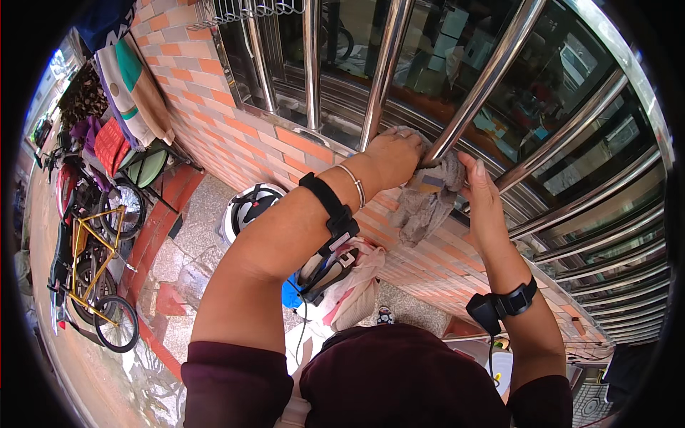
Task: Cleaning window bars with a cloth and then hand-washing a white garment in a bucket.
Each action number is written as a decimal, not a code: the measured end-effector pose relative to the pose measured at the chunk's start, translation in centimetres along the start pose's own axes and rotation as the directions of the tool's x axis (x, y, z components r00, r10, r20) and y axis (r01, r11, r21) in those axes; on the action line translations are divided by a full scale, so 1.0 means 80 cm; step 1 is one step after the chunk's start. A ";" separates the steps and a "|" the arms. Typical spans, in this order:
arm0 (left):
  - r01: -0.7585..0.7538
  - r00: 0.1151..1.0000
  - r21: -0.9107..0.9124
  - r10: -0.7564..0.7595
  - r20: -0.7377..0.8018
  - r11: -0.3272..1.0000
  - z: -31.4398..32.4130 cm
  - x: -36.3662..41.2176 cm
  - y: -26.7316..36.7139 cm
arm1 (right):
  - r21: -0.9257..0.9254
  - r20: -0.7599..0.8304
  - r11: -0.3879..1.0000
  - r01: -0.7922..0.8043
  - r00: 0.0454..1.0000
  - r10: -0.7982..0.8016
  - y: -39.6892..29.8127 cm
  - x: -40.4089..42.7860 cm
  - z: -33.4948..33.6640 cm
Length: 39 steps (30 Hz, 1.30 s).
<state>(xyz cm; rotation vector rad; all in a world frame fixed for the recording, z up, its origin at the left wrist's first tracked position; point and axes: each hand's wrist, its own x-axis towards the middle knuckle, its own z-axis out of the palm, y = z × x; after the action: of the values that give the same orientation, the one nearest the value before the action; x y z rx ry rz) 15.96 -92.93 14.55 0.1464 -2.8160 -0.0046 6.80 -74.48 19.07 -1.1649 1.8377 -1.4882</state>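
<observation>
A grey cloth is wrapped about the foot of a shiny metal window bar and hangs down over the tiled wall. My left hand presses on the cloth's left part, just left of that bar, with its fingers curled over the fabric. On the other side of the bar, my right hand is raised with its thumb and fingers near the cloth's right edge; whether it grips the fabric is hidden. Behind the bars lies a dark sliding window in a metal frame.
Orange and grey brick tiles cover the wall. Below my left arm stand a white helmet and a heap of cloth. A yellow bicycle is at left, near a chair draped with towels. Wire coils hang at the top.
</observation>
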 end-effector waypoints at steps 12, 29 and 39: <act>0.183 0.590 0.660 -0.619 0.518 0.728 -0.018 0.071 0.004 | 0.037 0.167 0.999 0.005 0.986 -0.011 -0.011 -0.057 -0.073; 0.683 0.727 -0.038 -0.674 0.134 0.729 -0.015 0.073 0.010 | 0.077 0.090 0.992 -0.098 0.992 0.091 0.040 -0.101 -0.158; 0.313 0.911 0.115 -0.333 0.244 0.943 0.002 0.061 -0.002 | -0.026 0.094 0.990 -0.139 0.986 0.140 0.032 -0.118 -0.148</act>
<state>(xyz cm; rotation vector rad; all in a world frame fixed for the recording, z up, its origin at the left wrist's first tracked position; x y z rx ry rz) 11.32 -93.57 15.94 0.6766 -3.0170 0.0047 1.24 -60.17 18.70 -1.0736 1.8324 -1.3174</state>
